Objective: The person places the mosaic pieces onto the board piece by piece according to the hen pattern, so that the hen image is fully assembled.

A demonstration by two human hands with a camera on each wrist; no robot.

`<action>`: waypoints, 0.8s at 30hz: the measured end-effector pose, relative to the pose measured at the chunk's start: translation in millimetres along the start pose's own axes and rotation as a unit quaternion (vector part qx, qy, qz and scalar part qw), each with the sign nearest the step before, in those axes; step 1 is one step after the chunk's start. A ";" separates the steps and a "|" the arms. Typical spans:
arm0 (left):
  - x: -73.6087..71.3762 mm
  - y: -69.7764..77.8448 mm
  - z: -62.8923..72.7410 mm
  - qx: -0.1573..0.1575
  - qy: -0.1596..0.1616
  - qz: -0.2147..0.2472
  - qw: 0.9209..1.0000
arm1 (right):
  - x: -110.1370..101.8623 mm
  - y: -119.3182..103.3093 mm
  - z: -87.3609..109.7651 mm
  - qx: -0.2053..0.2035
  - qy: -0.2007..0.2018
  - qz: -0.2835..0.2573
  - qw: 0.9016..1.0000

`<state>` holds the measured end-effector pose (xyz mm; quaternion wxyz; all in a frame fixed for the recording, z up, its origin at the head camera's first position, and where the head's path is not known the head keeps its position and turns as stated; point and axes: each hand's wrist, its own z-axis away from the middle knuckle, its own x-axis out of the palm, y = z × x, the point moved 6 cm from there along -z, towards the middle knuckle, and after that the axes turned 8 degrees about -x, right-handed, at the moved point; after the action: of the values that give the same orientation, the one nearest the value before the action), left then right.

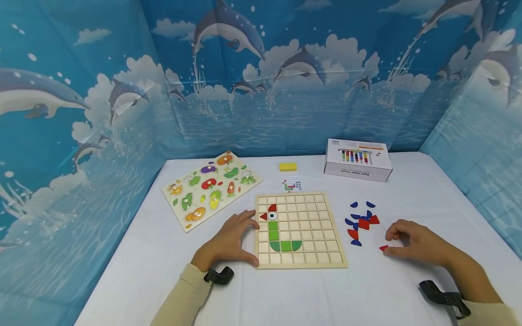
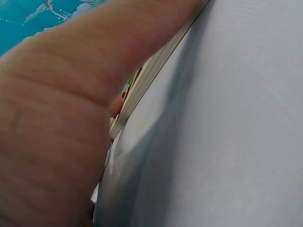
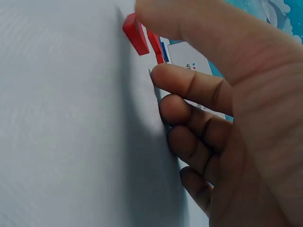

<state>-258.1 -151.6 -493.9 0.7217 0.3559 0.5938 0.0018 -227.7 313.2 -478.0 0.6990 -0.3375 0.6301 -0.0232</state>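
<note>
A wooden grid board [image 1: 320, 258] lies flat, holding a figure of red, green and eye-marked tiles in its left columns. My left hand [image 1: 228, 237] rests at the board's left edge, thumb near the lower corner and fingers spread along the upper side. To the right of the board, my right hand [image 1: 420, 244] touches a small red triangle [image 1: 383, 248] with the thumb tip. In the right wrist view that red triangle [image 3: 136, 34] stands out beside the thumb, while the other fingers are bent and apart from it. Loose red pieces [image 1: 364, 223] and blue half-round pieces [image 1: 356, 243] lie between board and hand.
Behind the board are a small pattern card [image 1: 291, 184] and a yellow block [image 1: 287, 167]. A vegetable puzzle board [image 1: 200, 199] lies at the left. At the back right stands a white box [image 1: 359, 159]. Dolphin-print cloth [image 1: 261, 113] surrounds the white table.
</note>
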 end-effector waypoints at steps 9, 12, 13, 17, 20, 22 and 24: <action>0.3 -1.1 -0.1 0.001 0.000 -0.002 1.000 | 2.8 0.4 2.3 -0.025 0.008 0.015 1.000; 0.5 -1.1 -0.2 0.000 -0.001 -0.001 1.000 | 2.6 0.7 2.3 -0.037 0.018 0.016 0.999; 0.5 -1.1 -0.2 0.000 -0.001 0.000 1.000 | 2.5 0.8 2.2 -0.041 0.022 0.015 0.999; 0.6 -1.0 -0.3 0.001 -0.002 -0.001 1.000 | 2.5 0.4 3.3 -0.065 0.037 0.006 0.997; 0.5 -0.7 -0.3 0.002 -0.003 -0.001 1.000 | 2.2 0.5 4.2 -0.076 0.048 -0.005 0.996; 0.0 -0.4 -0.2 0.002 -0.003 0.002 1.000 | 2.1 0.8 4.1 -0.074 0.051 -0.006 0.996; -0.6 -0.3 -0.1 0.002 -0.003 0.005 1.000 | 2.1 0.6 3.5 -0.070 0.054 -0.006 0.996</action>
<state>-258.5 -152.0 -493.6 0.7225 0.3604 0.5900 0.0031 -224.3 314.2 -480.3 0.6387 -0.3875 0.6647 -0.0009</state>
